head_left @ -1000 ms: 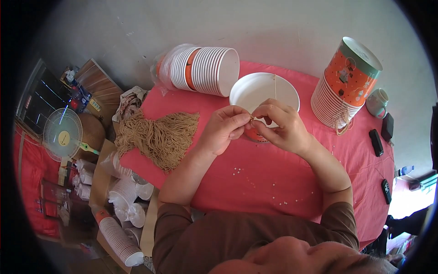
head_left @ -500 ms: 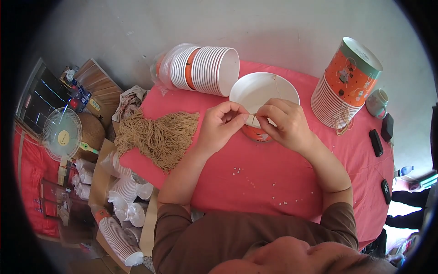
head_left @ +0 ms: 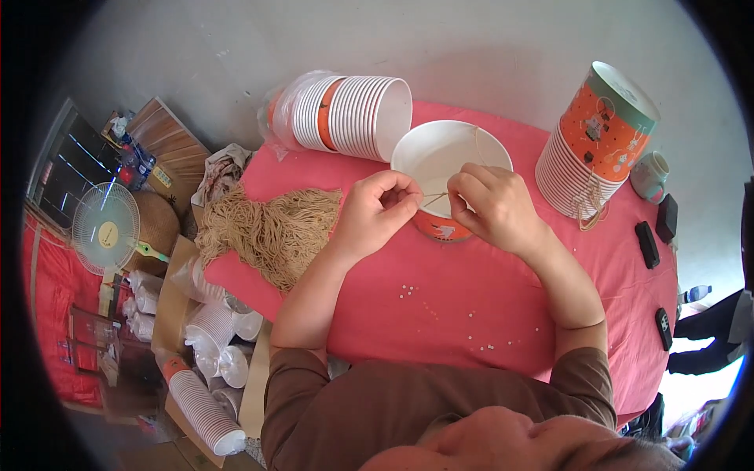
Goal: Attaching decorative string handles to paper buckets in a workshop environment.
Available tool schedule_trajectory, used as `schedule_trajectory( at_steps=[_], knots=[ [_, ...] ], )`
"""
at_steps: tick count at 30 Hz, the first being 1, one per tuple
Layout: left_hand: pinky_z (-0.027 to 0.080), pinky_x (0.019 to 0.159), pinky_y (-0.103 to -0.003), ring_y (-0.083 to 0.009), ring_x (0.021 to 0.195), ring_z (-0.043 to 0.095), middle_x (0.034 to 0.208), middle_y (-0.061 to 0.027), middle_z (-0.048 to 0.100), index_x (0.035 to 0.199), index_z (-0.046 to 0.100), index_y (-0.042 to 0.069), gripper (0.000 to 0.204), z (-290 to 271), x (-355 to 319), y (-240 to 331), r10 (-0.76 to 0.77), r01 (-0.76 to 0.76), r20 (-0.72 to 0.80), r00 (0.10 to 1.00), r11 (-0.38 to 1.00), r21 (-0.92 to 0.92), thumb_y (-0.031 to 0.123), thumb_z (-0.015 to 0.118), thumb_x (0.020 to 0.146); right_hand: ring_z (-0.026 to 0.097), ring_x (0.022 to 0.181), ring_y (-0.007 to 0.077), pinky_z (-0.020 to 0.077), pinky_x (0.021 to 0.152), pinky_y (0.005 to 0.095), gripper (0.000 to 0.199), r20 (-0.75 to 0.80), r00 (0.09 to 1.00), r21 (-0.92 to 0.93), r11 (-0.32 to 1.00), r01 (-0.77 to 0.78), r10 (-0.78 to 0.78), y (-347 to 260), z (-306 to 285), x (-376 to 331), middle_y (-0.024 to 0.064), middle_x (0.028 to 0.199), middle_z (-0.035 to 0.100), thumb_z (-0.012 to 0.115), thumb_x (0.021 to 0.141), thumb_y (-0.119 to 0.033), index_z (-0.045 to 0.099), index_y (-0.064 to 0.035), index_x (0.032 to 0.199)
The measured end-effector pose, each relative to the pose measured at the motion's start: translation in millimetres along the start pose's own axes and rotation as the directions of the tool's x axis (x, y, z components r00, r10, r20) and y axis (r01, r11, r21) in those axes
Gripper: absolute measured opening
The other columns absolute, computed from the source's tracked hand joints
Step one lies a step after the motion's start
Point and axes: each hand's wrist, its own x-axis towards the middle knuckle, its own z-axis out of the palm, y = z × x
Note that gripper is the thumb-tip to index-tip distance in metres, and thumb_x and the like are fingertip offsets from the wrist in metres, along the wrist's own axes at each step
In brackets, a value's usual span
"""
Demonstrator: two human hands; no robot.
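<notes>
A white-lined paper bucket [head_left: 441,228] with an orange printed outside stands upright in front of me. Over its near rim I hold a thin tan string [head_left: 436,196] between my two hands. My left hand [head_left: 378,208] pinches one part of it with thumb and forefinger, and my right hand [head_left: 495,200] pinches another just to the right. Another piece of string [head_left: 477,141] hangs at the bucket's far rim. To the left of my left hand lies a large bundle of tan strings [head_left: 271,231].
A nested stack of paper buckets [head_left: 353,114] lies on its side at the back of the red-covered table [head_left: 393,330]. Another stack [head_left: 581,149] stands at the right, near a mug [head_left: 649,174] and dark devices. Small white bits lie near me. A carton [head_left: 255,381] of wrapped cups is at left.
My hands have drawn slightly apart, and more of the string shows between them. At the far right edge, a person's dark-clothed legs have shifted.
</notes>
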Motion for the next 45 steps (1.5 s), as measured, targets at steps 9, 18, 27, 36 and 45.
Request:
schedule_trajectory(
  at_steps=[9, 18, 27, 36, 45],
  knots=[
    [0.048, 0.067, -0.025, -0.0119, 0.083, 0.060, 0.095, -0.0038, 0.065, 0.092, 0.068, 0.003, 0.010, -0.3, 0.8, 6.9, 0.258, -0.252, -0.045, 0.965, 0.962, 0.105, 0.003, 0.071, 0.083, 0.060, 0.065, 0.0250, 0.0476, 0.056, 0.0368, 0.022, 0.054, 0.992, -0.022, 0.993, 0.113, -0.112, -6.8, -7.5, 0.8, 0.0076, 0.077, 0.056, 0.072, 0.072, -0.003, 0.057, -0.0038, 0.088],
    [0.048, 0.081, -0.035, -0.0241, 0.094, 0.060, 0.095, -0.0077, 0.065, 0.088, 0.066, 0.002, 0.013, 5.9, 0.1, 7.9, 0.392, -0.394, 0.063, 0.918, 0.882, 0.259, 0.000, 0.074, 0.078, 0.061, 0.070, 0.0212, 0.0496, 0.058, 0.0353, 0.021, 0.073, 0.983, -0.060, 0.983, 0.174, -0.169, -10.8, -7.3, 1.4, 0.0049, 0.078, 0.055, 0.069, 0.073, -0.011, 0.058, -0.0050, 0.089],
    [0.045, 0.094, -0.036, -0.0241, 0.107, 0.057, 0.108, -0.0085, 0.064, 0.088, 0.062, 0.002, 0.012, 2.8, -2.8, 10.6, 0.341, -0.346, 0.080, 0.937, 0.871, 0.348, -0.001, 0.070, 0.079, 0.062, 0.074, 0.0215, 0.0508, 0.062, 0.0349, 0.024, 0.085, 0.986, -0.112, 0.982, 0.152, -0.143, -11.0, -15.2, 0.8, 0.0048, 0.083, 0.056, 0.066, 0.073, -0.011, 0.060, -0.0064, 0.096],
    [0.040, 0.099, -0.042, -0.0291, 0.112, 0.053, 0.112, -0.0089, 0.062, 0.084, 0.065, 0.006, 0.010, -6.8, -1.9, 5.1, 0.318, -0.323, 0.081, 0.945, 0.861, 0.392, 0.006, 0.072, 0.078, 0.061, 0.068, 0.0278, 0.0484, 0.057, 0.0385, 0.019, -0.063, 0.996, -0.179, 0.982, 0.052, -0.064, 6.5, -44.4, 9.0, 0.0093, 0.079, 0.058, 0.071, 0.077, 0.002, 0.060, -0.0018, 0.091],
    [0.035, 0.103, -0.043, -0.0293, 0.116, 0.051, 0.116, -0.0083, 0.060, 0.085, 0.065, 0.008, 0.010, -5.5, -0.6, 4.3, 0.292, -0.320, 0.132, 0.947, 0.840, 0.439, 0.009, 0.073, 0.080, 0.060, 0.065, 0.0239, 0.0481, 0.056, 0.0361, 0.015, -0.091, 0.996, -0.288, 0.957, -0.026, 0.000, 20.9, -47.8, 5.9, 0.0069, 0.077, 0.055, 0.069, 0.079, -0.003, 0.059, -0.0033, 0.090]
  ],
)
